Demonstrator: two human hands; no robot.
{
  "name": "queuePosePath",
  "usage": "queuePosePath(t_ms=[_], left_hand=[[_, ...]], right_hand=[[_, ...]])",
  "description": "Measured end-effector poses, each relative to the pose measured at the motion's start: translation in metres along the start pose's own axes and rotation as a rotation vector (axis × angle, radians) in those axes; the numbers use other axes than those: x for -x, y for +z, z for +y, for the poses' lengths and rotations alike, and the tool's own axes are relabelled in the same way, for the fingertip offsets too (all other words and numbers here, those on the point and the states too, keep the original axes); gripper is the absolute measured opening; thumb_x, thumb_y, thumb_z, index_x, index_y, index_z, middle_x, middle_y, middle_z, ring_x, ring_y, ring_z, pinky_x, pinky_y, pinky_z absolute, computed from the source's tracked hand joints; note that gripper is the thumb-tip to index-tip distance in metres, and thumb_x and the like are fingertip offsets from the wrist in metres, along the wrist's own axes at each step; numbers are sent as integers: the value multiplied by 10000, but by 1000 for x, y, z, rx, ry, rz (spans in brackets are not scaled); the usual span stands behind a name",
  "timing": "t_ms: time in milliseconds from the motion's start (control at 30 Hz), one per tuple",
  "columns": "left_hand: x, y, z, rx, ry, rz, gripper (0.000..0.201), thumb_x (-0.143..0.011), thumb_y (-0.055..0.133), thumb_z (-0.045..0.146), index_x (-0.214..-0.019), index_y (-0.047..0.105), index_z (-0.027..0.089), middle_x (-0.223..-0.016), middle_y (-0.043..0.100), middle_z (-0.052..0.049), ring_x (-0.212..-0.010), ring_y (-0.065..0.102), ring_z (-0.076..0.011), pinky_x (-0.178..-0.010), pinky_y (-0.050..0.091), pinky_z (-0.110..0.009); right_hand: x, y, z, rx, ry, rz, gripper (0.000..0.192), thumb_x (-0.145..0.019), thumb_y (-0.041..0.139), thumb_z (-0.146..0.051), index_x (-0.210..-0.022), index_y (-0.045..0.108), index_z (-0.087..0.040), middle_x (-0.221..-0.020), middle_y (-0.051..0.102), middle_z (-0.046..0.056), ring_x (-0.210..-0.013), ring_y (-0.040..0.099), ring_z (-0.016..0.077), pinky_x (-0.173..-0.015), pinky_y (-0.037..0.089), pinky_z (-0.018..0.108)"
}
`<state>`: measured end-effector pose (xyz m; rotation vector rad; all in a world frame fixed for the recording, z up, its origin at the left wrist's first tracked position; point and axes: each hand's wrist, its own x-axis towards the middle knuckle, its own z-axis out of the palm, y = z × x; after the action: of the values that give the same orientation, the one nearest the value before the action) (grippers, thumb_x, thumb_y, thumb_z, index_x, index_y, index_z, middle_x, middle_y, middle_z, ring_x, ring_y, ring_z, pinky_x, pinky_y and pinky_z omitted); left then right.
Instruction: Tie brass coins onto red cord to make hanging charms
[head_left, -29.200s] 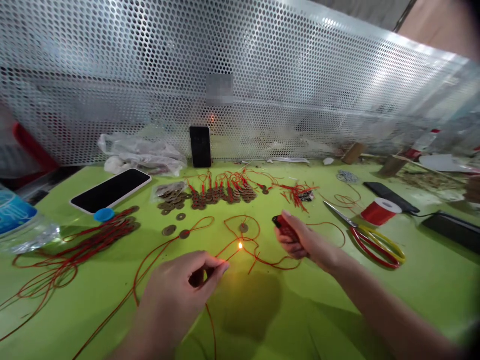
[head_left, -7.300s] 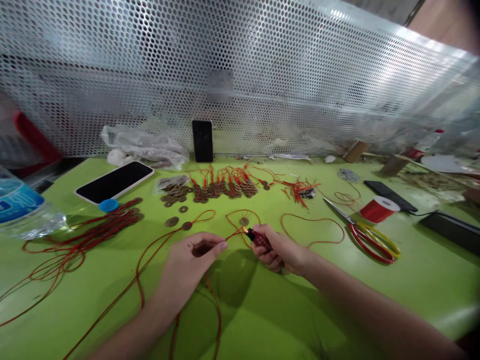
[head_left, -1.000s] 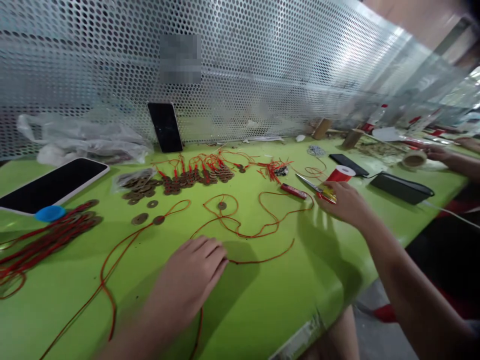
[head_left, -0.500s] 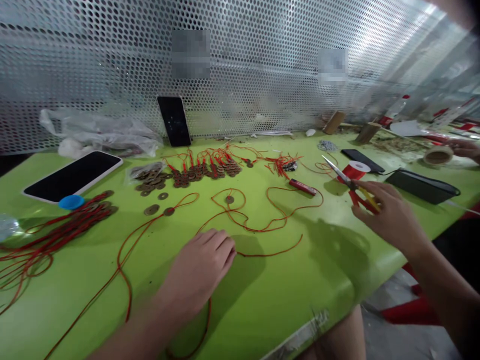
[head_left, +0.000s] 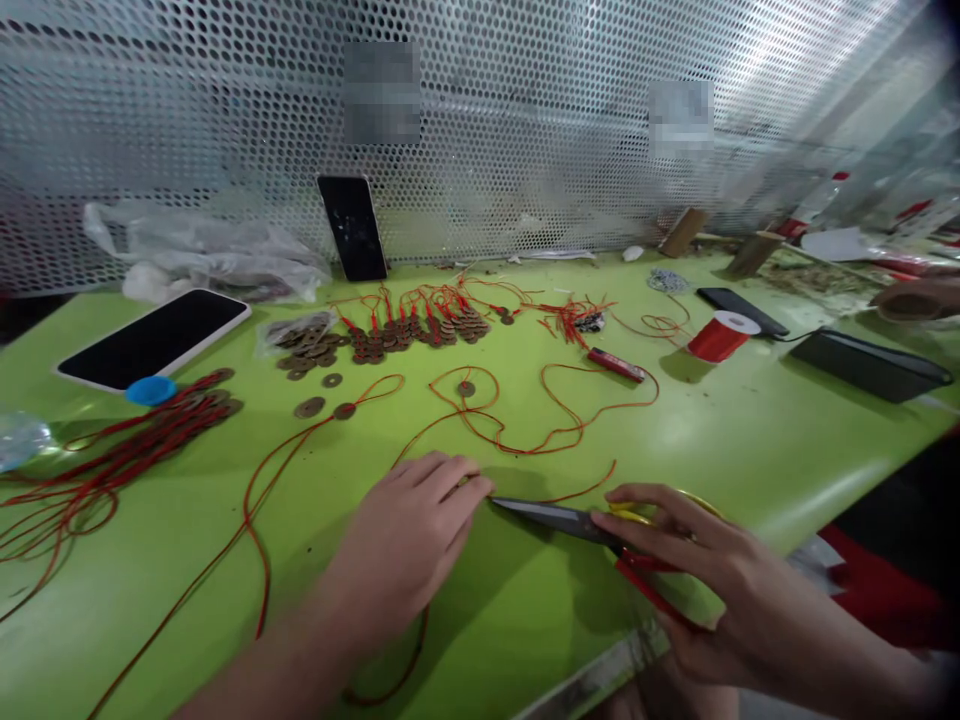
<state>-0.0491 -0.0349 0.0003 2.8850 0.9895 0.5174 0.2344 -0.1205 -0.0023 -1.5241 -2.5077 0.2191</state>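
My left hand [head_left: 416,525] is closed on a thin red cord [head_left: 581,492] at the table's middle, and the cord's free end runs out to the right. In my right hand [head_left: 712,570] is a pair of scissors [head_left: 551,515] with yellow and red handles. The blade tips point left and meet the cord right beside my left fingertips. Beyond my hands, a round holed coin [head_left: 466,389] lies inside a loop of red cord. Another coin [head_left: 344,411] with cord through it rests to the left.
Strung coins [head_left: 420,330] lie in a row behind, near loose coins [head_left: 307,345]. Corded coins [head_left: 172,420] and a phone [head_left: 154,340] are at left. A red lighter [head_left: 615,365], a spool of red cord [head_left: 721,337] and a black pouch [head_left: 870,363] sit at right.
My right hand has brought the scissors left and down from near the spool to the cord at my left fingertips. My left hand stays in place, still gripping the cord.
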Motion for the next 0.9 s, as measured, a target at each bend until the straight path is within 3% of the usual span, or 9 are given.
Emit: queuePosePath(t_ms=[300,533,900], left_hand=[[-3,-3,2,46,-20,-144,234,-834,503,106,-1018,624,186,-1009,653,-43,-887,577,-216,-761,499,-377],[-3,-1,1,55,-50,-112,237,-869,469,138,-1054,613,170,-1001,656,-58,-906,572,-225,-778,493,-400],[-3,0,1,76,-97,-129,218,-880,460,150,-1016,628,178,-972,659,-53,-900,579,-214,-778,486,-390]], right_hand=[[1,-3,-5,61,-28,27,705,-613,516,-83,-1291,496,-278,-1270,506,92,-1062,591,248,-835,542,349],[7,0,-4,142,-48,-15,725,-650,537,-113,-1346,428,-284,-1315,459,104,-1089,570,271,-843,534,397],[11,-1,-6,71,12,156,675,-648,479,-93,-1309,461,-231,-1248,482,127,-1042,600,242,-789,563,341]])
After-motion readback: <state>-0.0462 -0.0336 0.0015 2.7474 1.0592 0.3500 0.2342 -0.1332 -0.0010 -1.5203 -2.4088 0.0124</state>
